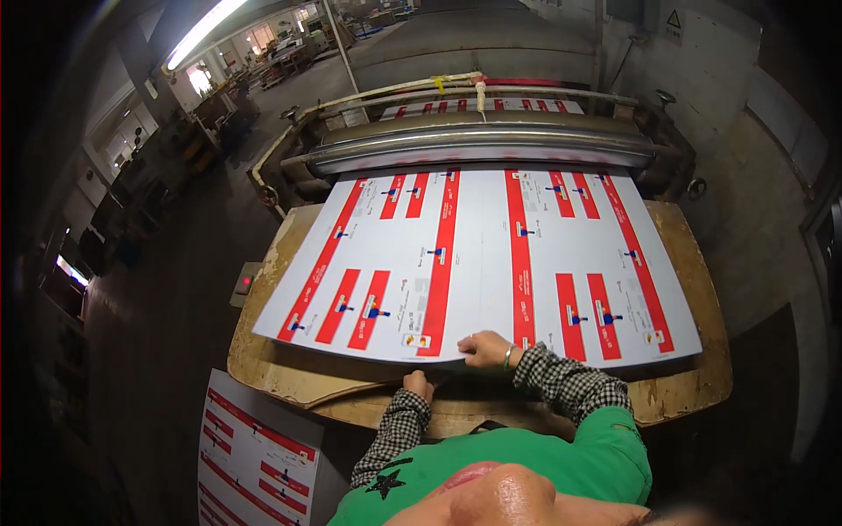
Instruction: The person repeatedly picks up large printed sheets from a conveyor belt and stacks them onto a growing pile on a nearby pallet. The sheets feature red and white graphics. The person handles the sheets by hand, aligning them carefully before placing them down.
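Observation:
A large white printed sheet [481,254] with red stripes and small blue figures lies on a worn wooden table [702,386]. Its far edge reaches the metal roller [482,145] of a machine. My right hand [485,351], with a bracelet at the wrist, is closed on the sheet's near edge, around the middle. Just left of it and lower, my left hand [418,384] is curled in front of that edge, over the table's front. Whatever its fingers hold, if anything, is hidden.
A stack of similar printed sheets [254,456] stands lower left, below the table. Handwheels [697,188] and pipes [386,98] flank the roller. Another printed sheet [482,106] shows beyond it. A small box with a red light [246,280] sits at the table's left edge. A wall rises on the right.

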Tool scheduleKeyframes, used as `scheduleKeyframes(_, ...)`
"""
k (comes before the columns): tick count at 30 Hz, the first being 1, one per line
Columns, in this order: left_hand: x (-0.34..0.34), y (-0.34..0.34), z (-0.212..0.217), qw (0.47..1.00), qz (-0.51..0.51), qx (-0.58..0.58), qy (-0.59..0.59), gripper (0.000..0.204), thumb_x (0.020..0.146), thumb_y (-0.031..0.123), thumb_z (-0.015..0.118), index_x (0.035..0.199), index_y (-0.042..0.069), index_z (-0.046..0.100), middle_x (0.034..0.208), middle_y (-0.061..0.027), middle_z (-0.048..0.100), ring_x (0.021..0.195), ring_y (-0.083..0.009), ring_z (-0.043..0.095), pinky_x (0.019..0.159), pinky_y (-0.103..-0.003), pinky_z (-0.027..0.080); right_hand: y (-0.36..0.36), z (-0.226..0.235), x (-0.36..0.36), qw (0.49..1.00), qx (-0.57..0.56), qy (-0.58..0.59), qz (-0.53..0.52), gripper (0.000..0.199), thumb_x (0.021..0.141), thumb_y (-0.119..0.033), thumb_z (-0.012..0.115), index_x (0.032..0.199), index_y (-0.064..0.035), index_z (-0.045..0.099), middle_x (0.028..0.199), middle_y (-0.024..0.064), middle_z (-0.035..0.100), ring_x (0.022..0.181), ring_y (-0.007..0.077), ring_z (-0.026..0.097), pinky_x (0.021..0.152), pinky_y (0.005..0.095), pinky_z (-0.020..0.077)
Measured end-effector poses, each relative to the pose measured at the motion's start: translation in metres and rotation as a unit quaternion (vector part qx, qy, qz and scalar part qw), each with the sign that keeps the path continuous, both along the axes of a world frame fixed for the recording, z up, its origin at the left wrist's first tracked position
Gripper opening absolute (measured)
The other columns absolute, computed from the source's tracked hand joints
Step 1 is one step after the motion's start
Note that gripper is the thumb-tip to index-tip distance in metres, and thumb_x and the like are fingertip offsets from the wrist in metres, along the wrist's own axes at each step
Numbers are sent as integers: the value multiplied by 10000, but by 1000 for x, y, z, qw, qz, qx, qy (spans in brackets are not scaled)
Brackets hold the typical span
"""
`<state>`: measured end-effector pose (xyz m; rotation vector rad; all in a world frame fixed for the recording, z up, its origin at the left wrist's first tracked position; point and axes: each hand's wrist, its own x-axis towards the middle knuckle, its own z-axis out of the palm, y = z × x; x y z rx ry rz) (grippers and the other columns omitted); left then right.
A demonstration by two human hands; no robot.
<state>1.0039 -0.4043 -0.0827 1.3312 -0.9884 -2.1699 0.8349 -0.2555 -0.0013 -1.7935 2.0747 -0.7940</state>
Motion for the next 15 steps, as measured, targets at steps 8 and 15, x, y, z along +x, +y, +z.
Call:
scheduleKeyframes(8,3,17,28,992,-78,-9,99,330,883,147,465,1083,-109,406,1082,-229,510,986,-377,546,805,-473,498,-28,-10,-20,996,86,2,2,200,644,-244,564,715,-61,604,738,154,594,720,332,566,677,401,455)
scheduleKeyframes(15,3,11,26,984,-114,4,140,333,889,158,477,1113,-77,403,1071,-195,529,992,-347,552,821,-456,495,-47,-30,-17,983,96,145,-51,634,645,-467,656,1113,-63,516,1181,151,469,1157,322,392,913,437,368)
